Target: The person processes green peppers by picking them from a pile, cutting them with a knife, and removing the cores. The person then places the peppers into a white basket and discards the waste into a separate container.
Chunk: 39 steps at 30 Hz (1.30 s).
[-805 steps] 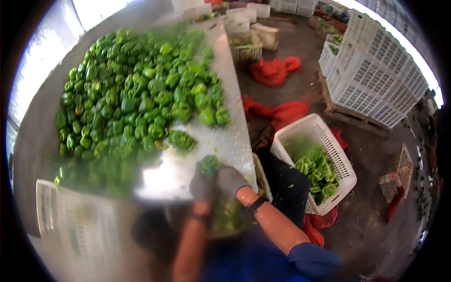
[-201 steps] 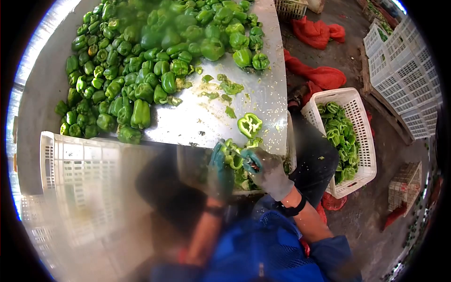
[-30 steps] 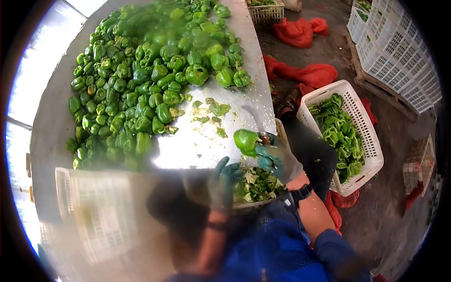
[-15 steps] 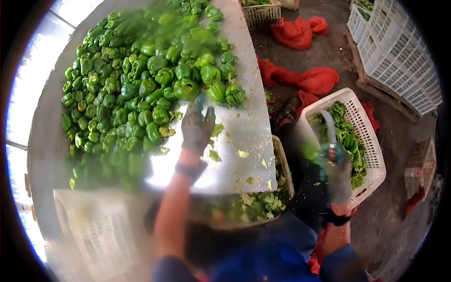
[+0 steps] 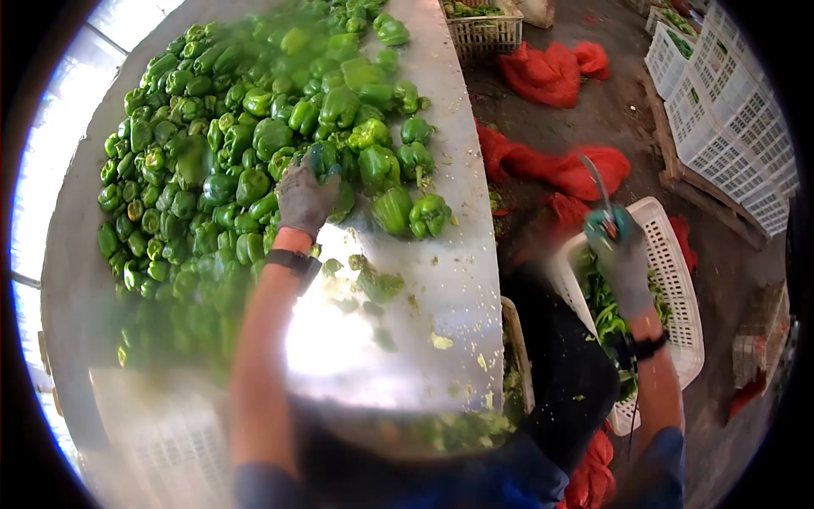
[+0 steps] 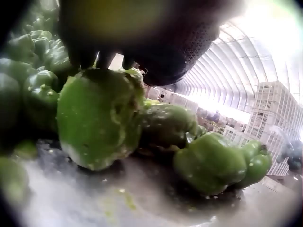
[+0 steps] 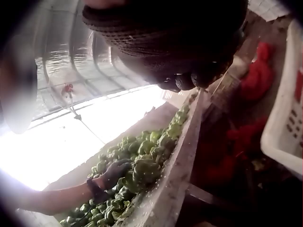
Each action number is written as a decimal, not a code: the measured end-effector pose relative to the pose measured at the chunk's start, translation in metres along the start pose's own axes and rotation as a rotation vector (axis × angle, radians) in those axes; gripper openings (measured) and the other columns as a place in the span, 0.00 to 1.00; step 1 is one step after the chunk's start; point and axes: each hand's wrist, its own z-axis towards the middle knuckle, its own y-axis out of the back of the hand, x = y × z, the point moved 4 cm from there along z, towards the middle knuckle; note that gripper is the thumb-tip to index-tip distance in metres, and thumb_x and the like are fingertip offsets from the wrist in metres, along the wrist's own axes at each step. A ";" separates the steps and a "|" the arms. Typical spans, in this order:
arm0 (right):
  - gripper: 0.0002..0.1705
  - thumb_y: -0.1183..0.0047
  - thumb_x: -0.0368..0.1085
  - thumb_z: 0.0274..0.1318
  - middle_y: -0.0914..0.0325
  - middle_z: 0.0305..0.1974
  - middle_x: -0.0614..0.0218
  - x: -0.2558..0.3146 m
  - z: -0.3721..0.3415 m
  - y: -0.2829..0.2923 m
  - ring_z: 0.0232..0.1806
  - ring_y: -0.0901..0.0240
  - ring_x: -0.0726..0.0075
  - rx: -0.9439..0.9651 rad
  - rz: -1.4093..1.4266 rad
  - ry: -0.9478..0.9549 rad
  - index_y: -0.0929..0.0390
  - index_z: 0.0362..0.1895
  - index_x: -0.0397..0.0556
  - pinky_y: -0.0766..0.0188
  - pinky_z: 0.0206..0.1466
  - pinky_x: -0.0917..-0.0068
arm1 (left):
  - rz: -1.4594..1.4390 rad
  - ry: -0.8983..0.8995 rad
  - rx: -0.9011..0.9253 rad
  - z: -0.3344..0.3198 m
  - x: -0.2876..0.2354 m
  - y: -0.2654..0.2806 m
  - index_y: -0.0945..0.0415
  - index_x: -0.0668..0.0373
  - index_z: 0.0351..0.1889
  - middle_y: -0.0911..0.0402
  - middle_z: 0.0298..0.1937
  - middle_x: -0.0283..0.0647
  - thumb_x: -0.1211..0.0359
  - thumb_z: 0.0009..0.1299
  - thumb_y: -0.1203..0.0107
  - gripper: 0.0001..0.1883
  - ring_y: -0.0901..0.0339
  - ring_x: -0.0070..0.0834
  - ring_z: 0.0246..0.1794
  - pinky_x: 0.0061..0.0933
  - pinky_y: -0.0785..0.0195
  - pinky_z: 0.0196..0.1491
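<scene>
My gloved left hand (image 5: pixel 307 199) reaches into the near right side of a heap of green bell peppers (image 5: pixel 229 170) on the metal table. In the left wrist view its fingertips lie right at the top of a bell pepper (image 6: pixel 99 118), which sits close over the tabletop with other peppers beside it. My gloved right hand (image 5: pixel 619 254) grips a curved knife by its handle, the blade (image 5: pixel 596 178) pointing up and away. That hand is over a white crate (image 5: pixel 691 322) of cut green peppers (image 5: pixel 610 327), and the right wrist view hides the knife.
Pepper scraps (image 5: pixel 377 284) lie on the table (image 5: pixel 424 339). A bin (image 5: pixel 515 356) of trimmings stands under its near edge. Red mesh sacks (image 5: pixel 551 72) lie on the floor. Tall stacked white crates (image 5: pixel 729 127) stand at the right on a wooden pallet (image 5: pixel 712 199).
The right hand has left the table's edge with the knife and moved over the crate; the pepper it held a second ago is gone from it. The left hand has moved forward into the heap.
</scene>
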 end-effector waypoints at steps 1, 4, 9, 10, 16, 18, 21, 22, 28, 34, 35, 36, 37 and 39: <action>0.16 0.28 0.40 0.62 0.15 0.33 0.57 0.001 0.018 -0.019 0.32 0.16 0.52 -0.009 0.025 0.072 0.18 0.45 0.45 0.21 0.39 0.58 | 0.000 0.004 -0.003 0.006 0.006 -0.003 0.28 0.56 0.78 0.24 0.74 0.64 0.45 0.76 0.38 0.38 0.29 0.57 0.77 0.50 0.39 0.80; 0.14 0.27 0.42 0.63 0.14 0.35 0.58 0.023 0.101 -0.109 0.35 0.15 0.48 0.035 0.064 0.036 0.15 0.45 0.49 0.19 0.40 0.56 | 0.056 -0.156 -0.111 0.027 0.019 -0.013 0.27 0.53 0.77 0.16 0.63 0.57 0.48 0.74 0.34 0.36 0.20 0.55 0.65 0.51 0.28 0.69; 0.08 0.32 0.44 0.66 0.13 0.40 0.56 0.028 0.196 -0.227 0.42 0.15 0.45 0.222 0.078 0.235 0.11 0.44 0.56 0.17 0.44 0.55 | 0.202 -0.198 0.165 0.057 -0.016 -0.011 0.31 0.54 0.80 0.17 0.65 0.58 0.45 0.73 0.35 0.41 0.19 0.55 0.65 0.49 0.28 0.70; 0.08 0.32 0.44 0.66 0.13 0.40 0.56 0.032 0.203 -0.242 0.42 0.15 0.45 0.233 0.080 0.230 0.11 0.44 0.56 0.17 0.44 0.55 | 0.206 -0.188 0.232 0.066 -0.012 -0.019 0.33 0.55 0.81 0.18 0.67 0.58 0.41 0.72 0.37 0.45 0.20 0.53 0.68 0.48 0.28 0.72; 0.18 0.28 0.46 0.62 0.10 0.38 0.60 0.050 0.236 -0.332 0.37 0.16 0.66 0.313 0.543 0.233 0.12 0.47 0.46 0.19 0.46 0.63 | 0.010 -0.184 0.359 0.099 0.011 -0.067 0.35 0.51 0.84 0.21 0.73 0.58 0.36 0.71 0.39 0.48 0.20 0.53 0.70 0.48 0.27 0.73; 0.19 0.27 0.46 0.61 0.10 0.37 0.62 0.063 0.229 -0.329 0.37 0.18 0.69 0.427 0.579 0.187 0.12 0.47 0.45 0.20 0.45 0.64 | -0.012 -0.195 0.485 0.100 0.009 -0.066 0.35 0.48 0.84 0.22 0.75 0.58 0.34 0.70 0.38 0.49 0.23 0.54 0.73 0.48 0.29 0.75; 0.21 0.26 0.47 0.60 0.13 0.35 0.65 0.083 0.214 -0.324 0.34 0.21 0.70 0.600 0.587 0.127 0.13 0.47 0.45 0.22 0.43 0.65 | 0.040 -0.121 0.466 0.085 -0.003 -0.049 0.35 0.48 0.84 0.24 0.76 0.59 0.34 0.69 0.37 0.50 0.25 0.54 0.76 0.49 0.31 0.76; 0.21 0.26 0.48 0.60 0.13 0.35 0.64 0.082 0.210 -0.320 0.35 0.22 0.69 0.598 0.475 0.106 0.13 0.47 0.45 0.22 0.43 0.65 | 0.029 -0.132 0.495 0.083 -0.003 -0.049 0.35 0.48 0.84 0.26 0.78 0.58 0.33 0.69 0.37 0.50 0.28 0.53 0.78 0.48 0.33 0.78; 0.28 0.26 0.55 0.61 0.10 0.41 0.51 0.089 0.175 -0.301 0.42 0.13 0.48 0.543 0.349 0.159 0.14 0.54 0.47 0.18 0.49 0.57 | 0.003 -0.131 0.429 0.048 -0.002 -0.047 0.36 0.48 0.85 0.24 0.76 0.58 0.35 0.70 0.36 0.50 0.25 0.53 0.76 0.47 0.31 0.76; 0.27 0.28 0.54 0.63 0.12 0.38 0.48 0.076 0.166 -0.300 0.40 0.14 0.46 0.467 0.341 0.111 0.14 0.50 0.43 0.19 0.47 0.55 | -0.137 -0.051 0.066 -0.014 -0.004 0.018 0.34 0.50 0.83 0.23 0.76 0.56 0.46 0.77 0.37 0.40 0.24 0.52 0.74 0.46 0.31 0.76; 0.27 0.28 0.54 0.63 0.12 0.37 0.48 0.068 0.165 -0.309 0.40 0.14 0.46 0.478 0.490 0.100 0.14 0.49 0.43 0.20 0.47 0.54 | -0.203 -0.005 -0.103 -0.033 0.004 0.037 0.27 0.56 0.77 0.19 0.70 0.55 0.54 0.79 0.38 0.31 0.19 0.49 0.69 0.44 0.26 0.71; 0.27 0.28 0.54 0.63 0.12 0.37 0.48 0.070 0.163 -0.306 0.40 0.14 0.46 0.477 0.500 0.096 0.14 0.49 0.43 0.20 0.47 0.54 | -0.268 0.039 -0.271 -0.055 0.013 0.054 0.19 0.62 0.70 0.14 0.65 0.53 0.63 0.81 0.39 0.22 0.14 0.45 0.64 0.41 0.22 0.66; 0.25 0.28 0.53 0.63 0.12 0.37 0.49 0.077 0.161 -0.298 0.39 0.14 0.47 0.464 0.453 0.104 0.13 0.49 0.43 0.20 0.47 0.54 | -0.218 -0.030 -0.379 -0.081 0.018 0.068 0.16 0.64 0.63 0.11 0.59 0.52 0.68 0.82 0.41 0.16 0.11 0.41 0.57 0.38 0.18 0.59; 0.24 0.29 0.52 0.64 0.12 0.37 0.50 0.090 0.159 -0.284 0.39 0.14 0.49 0.454 0.417 0.120 0.13 0.49 0.44 0.19 0.46 0.55 | -0.160 -0.234 -0.418 -0.132 0.051 0.052 0.17 0.63 0.60 0.10 0.55 0.51 0.71 0.81 0.42 0.13 0.10 0.42 0.51 0.40 0.17 0.53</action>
